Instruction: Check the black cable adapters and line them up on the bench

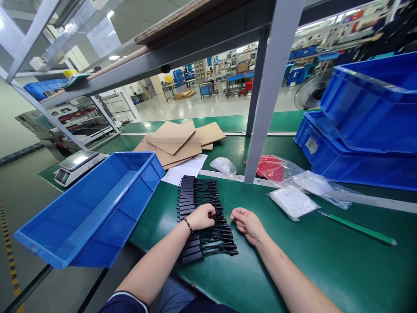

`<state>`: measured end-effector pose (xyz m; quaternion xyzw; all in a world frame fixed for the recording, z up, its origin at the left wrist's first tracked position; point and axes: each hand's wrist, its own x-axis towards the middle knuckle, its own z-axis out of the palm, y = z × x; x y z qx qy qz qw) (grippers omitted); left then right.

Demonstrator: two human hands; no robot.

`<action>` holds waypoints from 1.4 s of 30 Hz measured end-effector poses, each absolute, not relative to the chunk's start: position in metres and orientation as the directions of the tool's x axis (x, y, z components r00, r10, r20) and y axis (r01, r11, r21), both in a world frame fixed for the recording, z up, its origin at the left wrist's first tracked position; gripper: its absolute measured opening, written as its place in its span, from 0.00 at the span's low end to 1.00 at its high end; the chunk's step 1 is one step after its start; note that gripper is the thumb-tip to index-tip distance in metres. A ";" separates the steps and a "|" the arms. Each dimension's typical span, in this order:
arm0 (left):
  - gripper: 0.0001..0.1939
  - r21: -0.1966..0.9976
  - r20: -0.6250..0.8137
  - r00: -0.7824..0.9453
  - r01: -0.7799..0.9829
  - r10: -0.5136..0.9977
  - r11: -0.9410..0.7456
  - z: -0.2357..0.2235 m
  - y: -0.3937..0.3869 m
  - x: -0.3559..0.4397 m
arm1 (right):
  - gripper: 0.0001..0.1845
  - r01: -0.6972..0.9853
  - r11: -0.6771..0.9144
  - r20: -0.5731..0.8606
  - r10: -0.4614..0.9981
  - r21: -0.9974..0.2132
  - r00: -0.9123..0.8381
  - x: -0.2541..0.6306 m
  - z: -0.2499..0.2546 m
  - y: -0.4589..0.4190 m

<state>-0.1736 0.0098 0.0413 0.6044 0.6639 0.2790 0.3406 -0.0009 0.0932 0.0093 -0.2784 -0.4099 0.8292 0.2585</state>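
A row of several black flat parts with thin black cables (199,198) lies on the green table mat (293,261) in front of me. My left hand (202,216) rests on the middle of that row, fingers curled over the cables. My right hand (246,222) lies on the mat just right of the row, fingers curled into a loose fist, with nothing visible in it.
An empty blue bin (94,208) tilts off the table's left edge. Stacked blue bins (365,130) stand at the right. Plastic bags (293,201), a red bag (272,167), cardboard sheets (179,141), a scale (76,167), a green-handled tool (358,228) and a grey post (270,100) surround the area.
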 end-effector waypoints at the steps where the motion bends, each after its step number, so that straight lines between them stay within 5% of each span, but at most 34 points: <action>1: 0.11 0.806 -0.139 -0.031 0.577 0.990 0.131 0.041 0.012 -0.172 | 0.12 -0.197 -0.527 -0.250 0.658 -0.827 -0.711 -0.001 0.009 0.093; 5: 0.21 0.890 -0.207 0.035 0.421 0.978 0.174 0.042 0.019 -0.164 | 0.12 -0.182 -0.522 -0.252 0.652 -0.833 -0.715 -0.002 0.009 0.092; 10: 0.13 0.937 -0.223 0.078 0.291 0.972 0.192 0.042 0.024 -0.156 | 0.13 -0.158 -0.522 -0.266 0.644 -0.838 -0.717 -0.002 0.013 0.091; 18: 0.15 0.960 -0.232 0.032 0.167 0.972 0.223 0.036 0.026 -0.153 | 0.13 -0.123 -0.488 -0.263 0.646 -0.864 -0.716 -0.006 0.018 0.083; 30: 0.04 0.972 -0.188 -0.021 0.142 0.982 0.189 0.036 0.026 -0.156 | 0.13 -0.063 -0.377 -0.232 0.686 -0.924 -0.690 -0.014 0.014 0.078; 36: 0.09 0.971 -0.156 -0.026 0.181 0.987 0.158 0.034 0.025 -0.156 | 0.14 -0.036 -0.275 -0.184 0.729 -0.961 -0.660 -0.015 0.015 0.077; 42: 0.11 0.972 -0.176 0.058 0.171 0.983 0.164 0.034 0.026 -0.158 | 0.17 -0.027 -0.331 -0.197 0.623 -0.943 -0.757 -0.015 0.012 0.077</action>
